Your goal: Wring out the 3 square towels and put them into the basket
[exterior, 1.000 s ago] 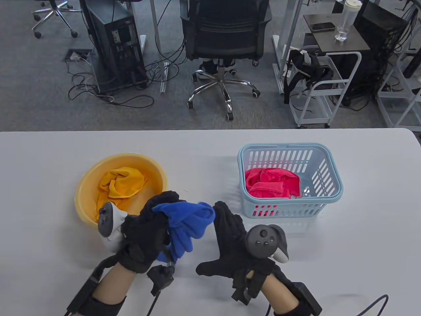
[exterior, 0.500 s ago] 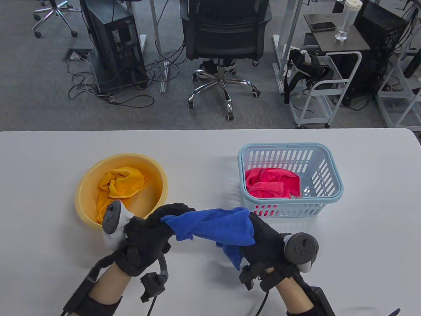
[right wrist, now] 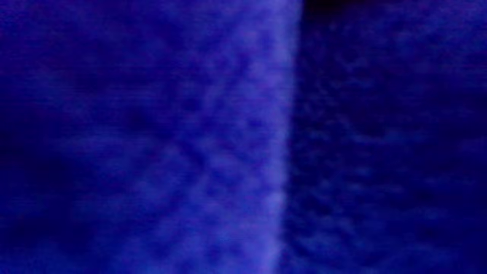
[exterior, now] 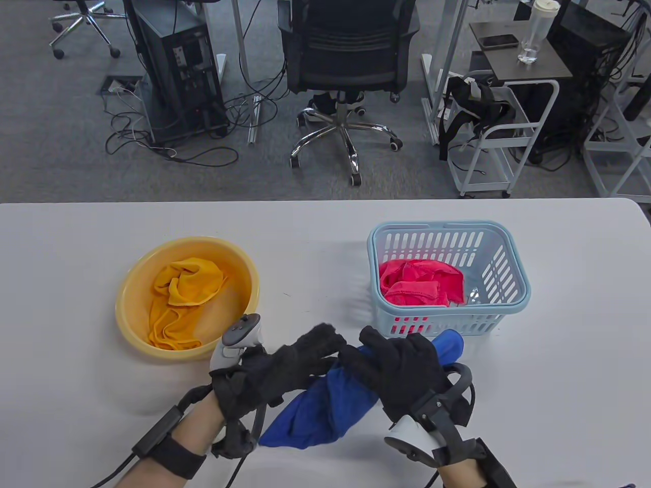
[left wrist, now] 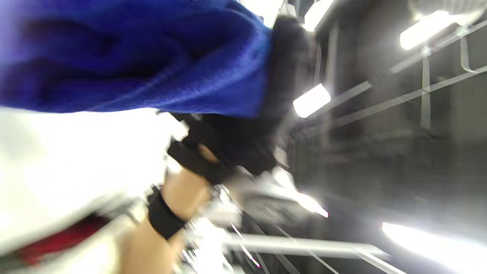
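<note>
Both gloved hands grip a blue towel [exterior: 325,412] above the table's front middle; it runs as a twisted roll from lower left to upper right. My left hand [exterior: 300,358] curls round its middle from the left. My right hand [exterior: 402,363] wraps it from the right, and one end sticks out at the basket's front. The blue towel [left wrist: 133,57] fills the top of the left wrist view, and the blue towel [right wrist: 228,137] covers the whole right wrist view. A pink towel [exterior: 419,282] lies in the light blue basket [exterior: 503,239]. A yellow towel [exterior: 185,295] lies in the yellow basin [exterior: 132,274].
The basin stands at the left of the white table [exterior: 574,356], the basket at the right. Beyond the far table edge are an office chair [exterior: 346,66], a computer tower [exterior: 178,66] and a white cart [exterior: 498,132] on the floor.
The hands came together on the blue towel. The right hand turned over, its tracker now underneath, and the towel went from a spread strip to a diagonal twisted roll.
</note>
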